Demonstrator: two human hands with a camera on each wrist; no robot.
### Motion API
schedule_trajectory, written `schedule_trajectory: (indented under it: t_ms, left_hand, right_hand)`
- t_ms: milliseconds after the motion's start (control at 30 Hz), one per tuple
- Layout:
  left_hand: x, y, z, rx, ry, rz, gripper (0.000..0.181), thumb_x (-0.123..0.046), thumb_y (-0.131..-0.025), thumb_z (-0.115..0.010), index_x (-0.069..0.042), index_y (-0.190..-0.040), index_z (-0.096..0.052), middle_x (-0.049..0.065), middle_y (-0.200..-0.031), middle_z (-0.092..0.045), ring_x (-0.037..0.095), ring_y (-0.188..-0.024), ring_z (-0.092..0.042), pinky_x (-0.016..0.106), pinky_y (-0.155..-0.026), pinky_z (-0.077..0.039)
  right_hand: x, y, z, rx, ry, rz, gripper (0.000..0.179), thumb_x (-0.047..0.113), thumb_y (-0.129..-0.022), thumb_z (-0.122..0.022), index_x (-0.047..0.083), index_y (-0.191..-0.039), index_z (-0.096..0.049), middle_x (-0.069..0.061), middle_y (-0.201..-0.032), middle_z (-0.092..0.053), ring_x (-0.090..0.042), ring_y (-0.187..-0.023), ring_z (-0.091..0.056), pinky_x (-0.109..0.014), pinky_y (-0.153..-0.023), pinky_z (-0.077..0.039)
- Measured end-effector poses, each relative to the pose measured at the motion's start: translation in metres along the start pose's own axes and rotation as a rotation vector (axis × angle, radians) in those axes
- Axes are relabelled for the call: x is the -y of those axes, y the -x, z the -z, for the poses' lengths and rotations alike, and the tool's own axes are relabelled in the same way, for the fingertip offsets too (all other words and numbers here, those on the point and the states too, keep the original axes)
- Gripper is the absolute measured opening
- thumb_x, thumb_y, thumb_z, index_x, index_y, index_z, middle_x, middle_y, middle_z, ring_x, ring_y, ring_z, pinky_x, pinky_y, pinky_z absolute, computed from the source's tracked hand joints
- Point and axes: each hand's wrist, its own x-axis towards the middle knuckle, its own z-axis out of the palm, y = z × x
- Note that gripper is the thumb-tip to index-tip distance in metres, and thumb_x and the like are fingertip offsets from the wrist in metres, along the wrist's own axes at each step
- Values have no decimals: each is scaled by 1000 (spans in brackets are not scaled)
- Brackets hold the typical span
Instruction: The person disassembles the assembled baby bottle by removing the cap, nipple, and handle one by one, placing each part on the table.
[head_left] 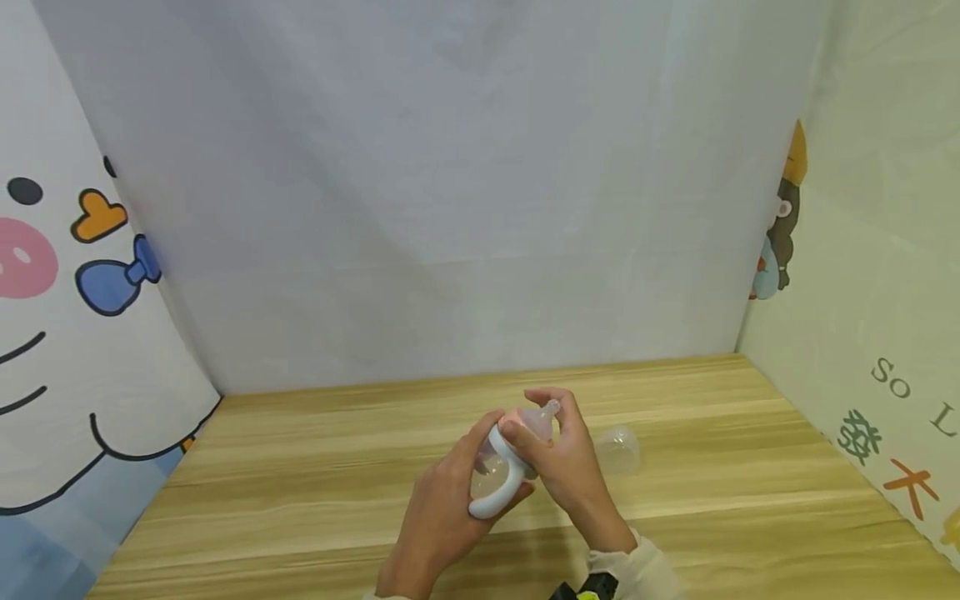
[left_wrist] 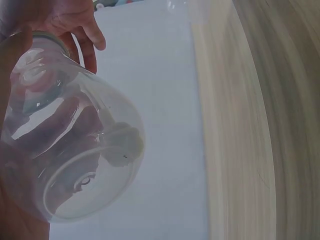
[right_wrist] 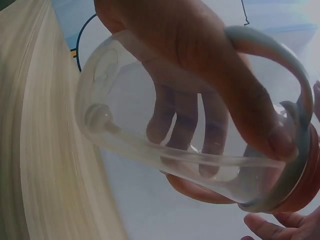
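A clear baby bottle point(head_left: 489, 477) is held tilted above the table, its teat point(head_left: 538, 419) toward the upper right in the head view. My left hand point(head_left: 448, 493) grips the bottle's body, with its fingers showing through the clear wall in the right wrist view. My right hand point(head_left: 570, 462) holds the pink collar point(right_wrist: 308, 175) at the top, thumb on the near side. A pale blue-grey handle point(right_wrist: 277, 44) curves out from the neck. Inside the bottle runs a straw with a rounded weight point(right_wrist: 99, 117) at its end.
On the wood-grain table point(head_left: 300, 500), just right of my right hand, lies a clear dome cap point(head_left: 618, 450). A pale cloth point(head_left: 450, 208) hangs behind, and printed cloths point(head_left: 862, 292) stand at both sides.
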Motion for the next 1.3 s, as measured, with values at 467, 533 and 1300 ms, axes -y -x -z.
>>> schedule_trajectory:
  t_ms: [467,533,1300]
  left_hand:
    - [2,2,-1,1,-42,-13,82,-47,-77,-85,-17,-145,-50,1,-118,-72,11,-93,-70,32,-74,-56]
    - [2,2,-1,2,-39,-18,82,-47,-77,-85,-17,-145,-50,1,-118,-72,12,-93,-70,32,-74,-56]
    - [-4,-1,-4,21,-11,81,75,-57,-84,-76,-28,-147,-47,-5,-102,-73,7,-79,-64,23,-63,-46]
  right_hand:
    - [6,1,-16,-49,-123,-61,31,24,-90,-76,3,-104,-57,-12,-132,-65,-17,-107,-66,-23,-87,-53]
    - [7,2,-16,-42,-152,-67,30,22,-90,-75,3,-103,-56,-13,-131,-65,-17,-106,-66,-23,-86,-53]
    - [-3,-5,15,248,-205,39,45,15,-94,-69,5,-134,-49,-6,-131,-55,-16,-110,-61,-28,-88,-54]
